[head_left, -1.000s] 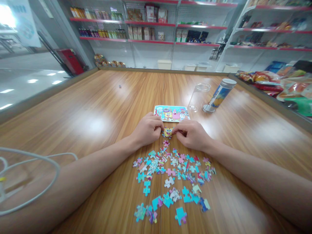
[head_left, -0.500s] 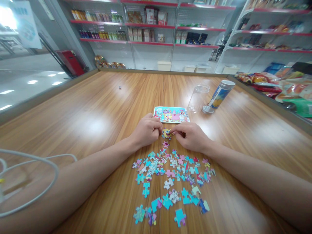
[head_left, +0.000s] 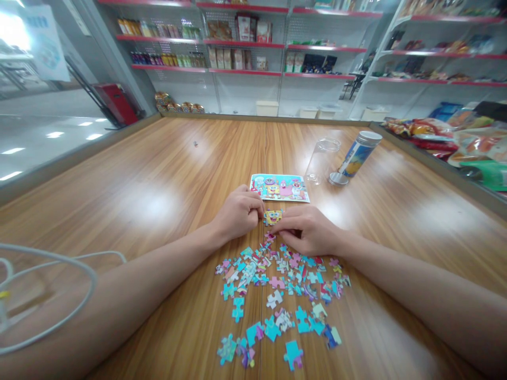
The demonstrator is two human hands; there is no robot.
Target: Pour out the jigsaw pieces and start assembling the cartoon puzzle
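Observation:
Both my hands rest on the wooden table [head_left: 158,174] just above a scatter of several loose jigsaw pieces [head_left: 277,285]. My left hand [head_left: 237,214] is curled, its fingertips pinching the left edge of a small joined yellow cluster of pieces [head_left: 273,216]. My right hand [head_left: 307,229] has its fingers bent and drawn together, the fingertips down at the top of the loose pile beside a pink piece [head_left: 270,236], just below the cluster. A printed reference picture card [head_left: 280,188] lies flat right behind the cluster.
An open clear jar [head_left: 321,161] lies on its side at the back right, next to a tilted printed tube with a white cap [head_left: 358,153]. A white cable [head_left: 59,285] loops at the left. Snack bags [head_left: 455,137] fill the right ledge; shop shelves stand behind.
My right hand has slid back and down from the yellow cluster to the top of the loose pile. My left hand has stayed on the cluster.

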